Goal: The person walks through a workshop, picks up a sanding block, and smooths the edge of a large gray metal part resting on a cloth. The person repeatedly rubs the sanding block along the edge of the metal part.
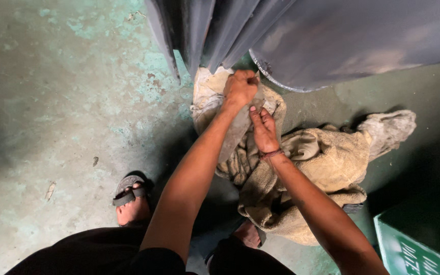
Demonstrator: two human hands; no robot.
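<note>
Left hand (240, 87) fisted on a grey-beige crumpled rag (240, 135), its length running 12-to-6; right hand (264, 130) pinches it at 5 o'clock.

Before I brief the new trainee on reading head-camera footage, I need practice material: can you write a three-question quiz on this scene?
1. True or false: the left hand is closed on a grey cloth.
2. The heap of beige rags lies on: A) a table, B) the concrete floor, C) a shelf.
3. Fill in: the right hand wears a thin band at the ____.

Key
1. True; the fist grips the cloth's upper end, just below the grey metal panels.
2. B; the rags rest on the floor beside the person's sandalled foot.
3. Wrist; this hand's fingers lie against the same cloth.
</note>
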